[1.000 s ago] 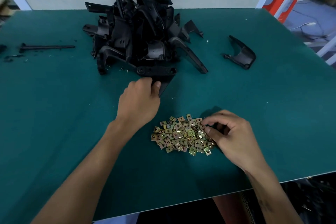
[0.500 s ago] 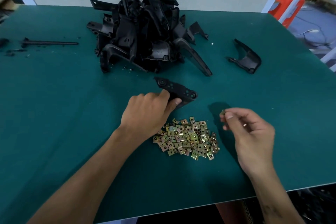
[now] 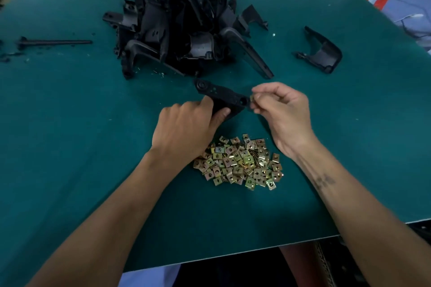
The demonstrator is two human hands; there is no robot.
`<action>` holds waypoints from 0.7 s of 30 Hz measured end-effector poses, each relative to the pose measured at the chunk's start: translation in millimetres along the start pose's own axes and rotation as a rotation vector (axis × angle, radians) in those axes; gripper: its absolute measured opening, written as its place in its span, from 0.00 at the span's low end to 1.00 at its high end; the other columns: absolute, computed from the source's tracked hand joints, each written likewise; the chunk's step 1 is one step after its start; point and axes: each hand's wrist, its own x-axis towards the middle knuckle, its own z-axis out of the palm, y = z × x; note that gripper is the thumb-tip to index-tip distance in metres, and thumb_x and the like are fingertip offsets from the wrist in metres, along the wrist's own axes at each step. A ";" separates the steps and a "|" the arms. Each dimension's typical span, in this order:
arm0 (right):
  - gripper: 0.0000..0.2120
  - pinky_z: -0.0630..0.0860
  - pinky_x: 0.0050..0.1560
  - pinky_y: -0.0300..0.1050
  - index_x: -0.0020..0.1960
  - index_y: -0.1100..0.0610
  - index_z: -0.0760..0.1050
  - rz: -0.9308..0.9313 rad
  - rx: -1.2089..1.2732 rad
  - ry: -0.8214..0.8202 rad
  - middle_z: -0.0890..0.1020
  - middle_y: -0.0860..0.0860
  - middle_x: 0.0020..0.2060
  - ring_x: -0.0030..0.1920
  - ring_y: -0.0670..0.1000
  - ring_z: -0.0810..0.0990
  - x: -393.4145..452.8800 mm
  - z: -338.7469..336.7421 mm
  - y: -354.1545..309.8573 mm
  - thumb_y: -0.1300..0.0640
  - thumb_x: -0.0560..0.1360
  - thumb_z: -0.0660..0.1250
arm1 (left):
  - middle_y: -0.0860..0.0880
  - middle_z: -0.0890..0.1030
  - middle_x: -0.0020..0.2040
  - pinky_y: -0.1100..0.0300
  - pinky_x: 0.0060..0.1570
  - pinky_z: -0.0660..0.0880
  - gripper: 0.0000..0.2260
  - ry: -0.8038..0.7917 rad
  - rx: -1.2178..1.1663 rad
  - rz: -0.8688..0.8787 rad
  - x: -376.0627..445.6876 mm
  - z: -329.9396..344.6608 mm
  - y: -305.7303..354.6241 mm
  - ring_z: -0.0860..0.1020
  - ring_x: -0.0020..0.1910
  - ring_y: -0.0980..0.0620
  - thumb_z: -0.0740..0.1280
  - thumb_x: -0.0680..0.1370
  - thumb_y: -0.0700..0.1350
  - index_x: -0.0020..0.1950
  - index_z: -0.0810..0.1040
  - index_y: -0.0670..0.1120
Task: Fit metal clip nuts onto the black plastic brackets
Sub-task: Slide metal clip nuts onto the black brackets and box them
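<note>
The left hand (image 3: 186, 128) grips a black bracket (image 3: 221, 98) at worktop (image 3: 70, 147) centre; the right hand (image 3: 282, 114) pinches a clip nut (image 3: 251, 98) at its three-o'clock end. Loose clip nuts (image 3: 240, 162) lie at six o'clock.

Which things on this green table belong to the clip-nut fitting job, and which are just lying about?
Job:
held bracket
clip nut pinched in right hand
left hand
clip nut pile
bracket heap
lone bracket

Lying about:
black rod
black crumbs

You've got a green table (image 3: 70, 147) carrying bracket pile (image 3: 182, 25), lone bracket (image 3: 321, 51), nuts (image 3: 240, 163), rod (image 3: 56, 42).
</note>
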 end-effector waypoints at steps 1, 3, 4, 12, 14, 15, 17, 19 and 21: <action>0.07 0.79 0.43 0.41 0.46 0.59 0.84 0.035 0.013 -0.041 0.84 0.52 0.36 0.38 0.48 0.81 9.1 1.7 -0.3 0.68 0.73 0.70 | 0.44 0.80 0.35 0.54 0.30 0.66 0.22 0.002 0.016 -0.001 3.5 0.8 -3.2 0.79 0.31 0.37 0.53 0.83 0.61 0.45 0.72 0.45; 0.07 0.78 0.42 0.42 0.48 0.62 0.82 0.077 0.024 -0.128 0.83 0.50 0.35 0.37 0.47 0.81 25.0 5.7 -0.4 0.70 0.74 0.68 | 0.43 0.81 0.36 0.54 0.30 0.65 0.23 0.002 0.049 0.012 11.0 2.0 -10.3 0.79 0.32 0.36 0.53 0.83 0.61 0.45 0.73 0.44; 0.07 0.77 0.40 0.42 0.49 0.63 0.82 0.093 0.035 -0.167 0.83 0.51 0.36 0.37 0.47 0.80 32.3 8.1 -0.7 0.71 0.75 0.67 | 0.42 0.81 0.36 0.54 0.30 0.64 0.23 0.001 0.060 0.021 15.1 2.4 -14.1 0.79 0.32 0.36 0.53 0.83 0.62 0.45 0.73 0.44; 0.08 0.81 0.43 0.46 0.48 0.62 0.82 0.084 0.181 -0.212 0.82 0.55 0.39 0.40 0.51 0.82 56.2 11.6 3.8 0.70 0.74 0.67 | 0.44 0.78 0.33 0.53 0.28 0.66 0.23 -0.002 0.016 0.045 32.3 9.7 -31.8 0.77 0.29 0.37 0.49 0.83 0.63 0.43 0.69 0.46; 0.09 0.81 0.42 0.44 0.47 0.63 0.82 0.079 0.222 -0.199 0.81 0.56 0.38 0.39 0.52 0.83 55.3 9.2 3.3 0.73 0.73 0.67 | 0.44 0.78 0.32 0.55 0.27 0.64 0.24 0.005 0.025 0.062 31.2 10.4 -32.0 0.76 0.28 0.37 0.50 0.83 0.63 0.44 0.72 0.44; 0.10 0.81 0.41 0.43 0.46 0.63 0.82 0.078 0.230 -0.199 0.81 0.56 0.38 0.39 0.52 0.83 55.0 8.8 2.8 0.74 0.73 0.66 | 0.45 0.78 0.31 0.56 0.27 0.63 0.25 0.008 0.025 0.067 31.1 10.4 -32.0 0.76 0.27 0.38 0.51 0.83 0.63 0.43 0.72 0.44; 0.12 0.81 0.42 0.41 0.46 0.63 0.82 0.079 0.234 -0.208 0.82 0.56 0.39 0.39 0.52 0.83 54.7 9.7 1.9 0.77 0.73 0.65 | 0.45 0.78 0.32 0.56 0.27 0.63 0.25 0.008 0.026 0.066 31.2 11.0 -32.2 0.76 0.28 0.38 0.51 0.83 0.63 0.44 0.74 0.44; 0.15 0.81 0.45 0.41 0.46 0.64 0.81 0.077 0.240 -0.209 0.82 0.56 0.41 0.42 0.53 0.84 54.8 10.7 2.3 0.80 0.73 0.63 | 0.46 0.79 0.33 0.56 0.29 0.63 0.26 0.003 0.028 0.064 31.0 12.6 -32.1 0.77 0.29 0.38 0.51 0.82 0.63 0.46 0.76 0.43; 0.17 0.82 0.49 0.42 0.48 0.65 0.81 0.065 0.230 -0.212 0.81 0.57 0.42 0.43 0.54 0.85 53.7 12.0 2.6 0.82 0.72 0.61 | 0.46 0.79 0.33 0.56 0.29 0.62 0.26 0.007 0.021 0.068 29.7 13.6 -31.4 0.77 0.29 0.38 0.51 0.82 0.63 0.48 0.77 0.43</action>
